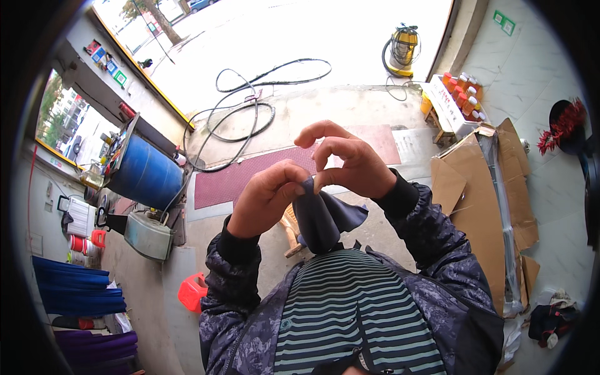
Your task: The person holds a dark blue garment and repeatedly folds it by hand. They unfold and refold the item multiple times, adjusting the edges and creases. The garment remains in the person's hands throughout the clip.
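Both hands are raised in front of my chest, close together. A dark grey, folded piece of cloth-like material [317, 224] hangs down from them, one flap spreading to the right. My left hand [265, 195] pinches its upper end between thumb and bent fingers. Right beside it, the thumb and forefinger of my right hand [350, 164] meet at the same top edge, the other fingers curled and raised. Whether anything small sits between the fingertips is too small to tell.
Behind the cloth stands a wooden stool [291, 232]. A red plastic container [192, 292] is on the floor at left, near a blue barrel [147, 172]. Flattened cardboard [478, 219] lies at right, below a box of bottles [451, 107]. A black hose [256, 119] loops ahead.
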A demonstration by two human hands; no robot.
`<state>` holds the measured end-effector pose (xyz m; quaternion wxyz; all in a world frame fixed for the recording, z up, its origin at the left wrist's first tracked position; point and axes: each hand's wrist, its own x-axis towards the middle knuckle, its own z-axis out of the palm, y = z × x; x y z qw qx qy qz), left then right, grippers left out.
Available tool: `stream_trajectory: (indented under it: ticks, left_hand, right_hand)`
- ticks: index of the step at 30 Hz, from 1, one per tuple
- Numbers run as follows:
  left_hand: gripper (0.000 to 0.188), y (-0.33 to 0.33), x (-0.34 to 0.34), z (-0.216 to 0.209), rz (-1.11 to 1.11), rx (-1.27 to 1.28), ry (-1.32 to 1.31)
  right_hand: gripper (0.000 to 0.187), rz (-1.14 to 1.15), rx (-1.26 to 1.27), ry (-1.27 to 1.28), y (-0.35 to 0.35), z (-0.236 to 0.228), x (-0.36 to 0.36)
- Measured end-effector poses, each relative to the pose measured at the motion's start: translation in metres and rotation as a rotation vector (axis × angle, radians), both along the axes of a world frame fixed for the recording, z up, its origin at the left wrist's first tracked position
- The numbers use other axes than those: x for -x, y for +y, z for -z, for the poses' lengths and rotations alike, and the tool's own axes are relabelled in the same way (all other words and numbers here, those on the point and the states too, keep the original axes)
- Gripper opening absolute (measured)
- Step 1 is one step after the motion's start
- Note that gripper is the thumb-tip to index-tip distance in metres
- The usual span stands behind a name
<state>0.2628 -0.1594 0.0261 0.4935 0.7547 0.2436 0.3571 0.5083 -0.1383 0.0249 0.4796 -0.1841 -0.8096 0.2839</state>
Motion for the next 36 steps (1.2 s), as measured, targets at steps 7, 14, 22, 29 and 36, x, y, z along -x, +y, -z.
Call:
stream_trajectory:
  ticks: [7, 14, 22, 29, 36]
  left_hand:
    - [0.012, -0.006, -0.018, 0.007, -0.325, 0.039, -0.270]
    - [0.015, -0.004, -0.017, 0.002, -0.553, -0.140, -0.316]
    - [0.016, -0.019, -0.014, -0.006, -0.618, -0.280, -0.313]
    - [0.014, -0.028, -0.017, 0.000, -0.646, -0.282, -0.239]
    - [0.015, -0.028, -0.006, 0.007, -0.777, -0.312, -0.234]
  right_hand:
    - [0.024, 0.299, 0.017, 0.201, -0.023, 0.021, 0.004]
    - [0.018, 0.159, 0.141, 0.050, -0.061, 0.113, 0.028]
    - [0.026, 0.339, 0.343, -0.198, -0.047, 0.209, 0.030]
    - [0.039, 0.432, 0.153, -0.092, -0.049, 0.187, 0.054]
    - [0.023, 0.293, -0.033, 0.002, -0.041, 0.160, 0.056]
